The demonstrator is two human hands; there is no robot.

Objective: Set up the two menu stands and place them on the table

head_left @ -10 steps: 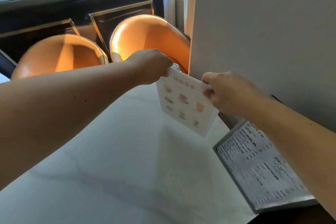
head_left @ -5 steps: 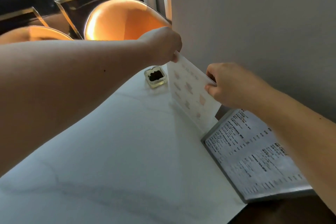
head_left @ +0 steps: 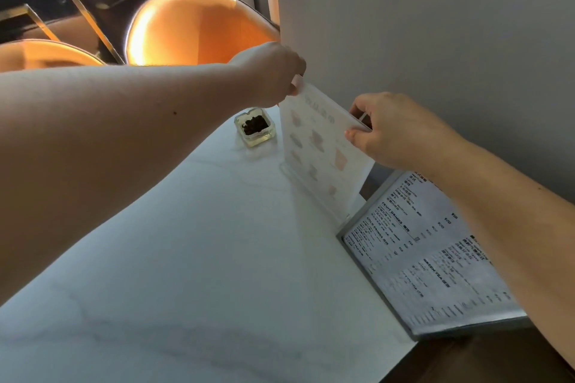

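White marble table (head_left: pixel 217 258) nearest me carries the flat text menu (head_left: pixel 426 261) at its right edge. Beyond it, my right hand (head_left: pixel 395 130) and left hand (head_left: pixel 273 71) pinch the acrylic menu stand (head_left: pixel 317 146) by its top corners; its base appears seated near the ashtray (head_left: pixel 255 127). Uneven release could tip it.

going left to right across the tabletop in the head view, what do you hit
glass ashtray → clear menu stand held upright by both hands → flat text menu at the table's right edge
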